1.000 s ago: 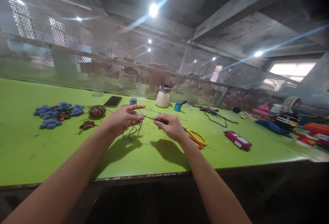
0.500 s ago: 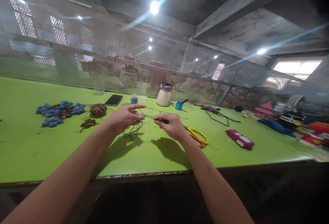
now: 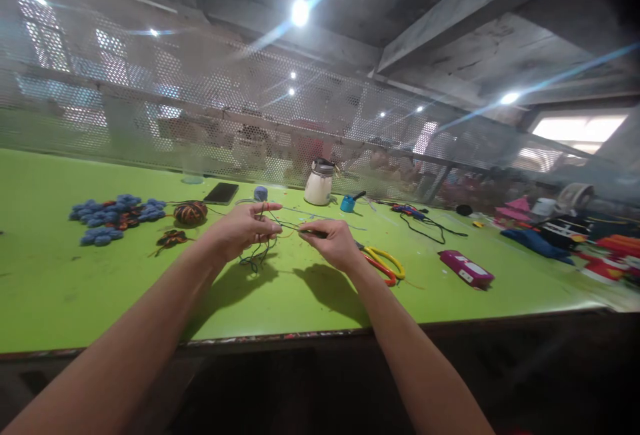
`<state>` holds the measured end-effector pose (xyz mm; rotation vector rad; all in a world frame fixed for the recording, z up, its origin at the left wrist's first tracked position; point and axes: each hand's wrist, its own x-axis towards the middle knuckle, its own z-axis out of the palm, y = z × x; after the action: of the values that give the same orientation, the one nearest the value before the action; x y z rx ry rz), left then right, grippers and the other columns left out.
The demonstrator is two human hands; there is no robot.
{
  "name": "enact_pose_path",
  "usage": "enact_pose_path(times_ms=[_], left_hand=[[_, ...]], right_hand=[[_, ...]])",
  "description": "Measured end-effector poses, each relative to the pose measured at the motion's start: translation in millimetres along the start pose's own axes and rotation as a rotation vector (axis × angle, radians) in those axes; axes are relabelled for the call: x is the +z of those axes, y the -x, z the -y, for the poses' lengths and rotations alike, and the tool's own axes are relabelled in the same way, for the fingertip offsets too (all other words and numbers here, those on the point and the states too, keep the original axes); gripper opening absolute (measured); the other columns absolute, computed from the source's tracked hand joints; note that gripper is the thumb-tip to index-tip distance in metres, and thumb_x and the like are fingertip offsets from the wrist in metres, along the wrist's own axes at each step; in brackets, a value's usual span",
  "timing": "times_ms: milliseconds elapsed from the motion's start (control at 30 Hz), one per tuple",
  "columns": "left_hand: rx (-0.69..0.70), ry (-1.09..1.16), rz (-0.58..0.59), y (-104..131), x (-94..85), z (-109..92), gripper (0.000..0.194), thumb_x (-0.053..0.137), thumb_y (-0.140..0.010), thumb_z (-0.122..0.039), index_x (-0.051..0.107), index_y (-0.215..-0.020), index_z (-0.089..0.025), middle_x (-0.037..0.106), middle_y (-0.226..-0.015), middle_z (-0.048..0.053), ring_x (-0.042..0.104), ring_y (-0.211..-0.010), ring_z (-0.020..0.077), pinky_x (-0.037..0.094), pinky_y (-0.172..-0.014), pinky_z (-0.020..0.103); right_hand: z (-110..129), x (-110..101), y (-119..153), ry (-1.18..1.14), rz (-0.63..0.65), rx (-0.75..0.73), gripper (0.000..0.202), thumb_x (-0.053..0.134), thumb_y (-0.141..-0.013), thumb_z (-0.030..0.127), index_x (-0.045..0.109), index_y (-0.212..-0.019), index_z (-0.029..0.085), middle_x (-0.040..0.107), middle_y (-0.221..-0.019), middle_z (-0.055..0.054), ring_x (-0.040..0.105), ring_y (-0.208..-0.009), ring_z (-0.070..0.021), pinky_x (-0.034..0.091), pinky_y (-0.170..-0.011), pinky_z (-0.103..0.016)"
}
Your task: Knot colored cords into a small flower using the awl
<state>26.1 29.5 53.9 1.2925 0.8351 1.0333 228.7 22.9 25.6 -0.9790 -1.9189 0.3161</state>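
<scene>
Presently, your left hand (image 3: 245,230) pinches dark yarn (image 3: 255,263) between thumb and fingers, index finger extended; loose strands dangle below it, above the green tabletop (image 3: 145,312). Your right hand (image 3: 335,242) grips a slim dark tool (image 3: 313,232) with fingers closely bunched, pointed toward the left fingertips; its tip is too fine to make out. Yellow-and-red-handled scissors (image 3: 402,267) lie just beside your right wrist, partly hidden. Beyond your left hand: a blue yarn ball (image 3: 261,193) and a black phone (image 3: 221,193). Left of it: an orange-and-black yarn ball (image 3: 191,214), near blue flower-shaped pieces (image 3: 101,236).
</scene>
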Motion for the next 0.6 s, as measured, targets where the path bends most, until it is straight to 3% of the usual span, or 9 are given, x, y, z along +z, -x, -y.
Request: enact_pose_path(times_ms=[267,600], left_hand=[[-0.015,0.067,0.014,-3.3,-4.9,2.3,0.063,0.07,-0.055,-0.002,0.054,-0.115,-0.009,0.06,-0.059,0.001,0.054,-0.051,0.0107,0.034,-0.049,0.023],[0.01,-0.005,-0.026,-3.0,-0.8,1.5,0.059,0.068,-0.054,-0.003,0.055,-0.112,-0.007,0.058,-0.056,0.001,0.05,-0.047,0.0103,0.027,-0.041,0.022]], right_hand=[[0.6,-0.9,0.8,0.06,-0.007,-0.062,0.014,0.064,-0.075,0.021,0.075,-0.085,0.019,0.073,-0.085,-0.008,0.067,-0.078,-0.0203,0.051,-0.074,-0.032],[3.2,-0.9,1.0,0.091,-0.002,-0.043,0.014,0.064,-0.075,0.02,0.075,-0.084,0.018,0.073,-0.083,-0.008,0.067,-0.075,-0.0195,0.05,-0.071,-0.03]])
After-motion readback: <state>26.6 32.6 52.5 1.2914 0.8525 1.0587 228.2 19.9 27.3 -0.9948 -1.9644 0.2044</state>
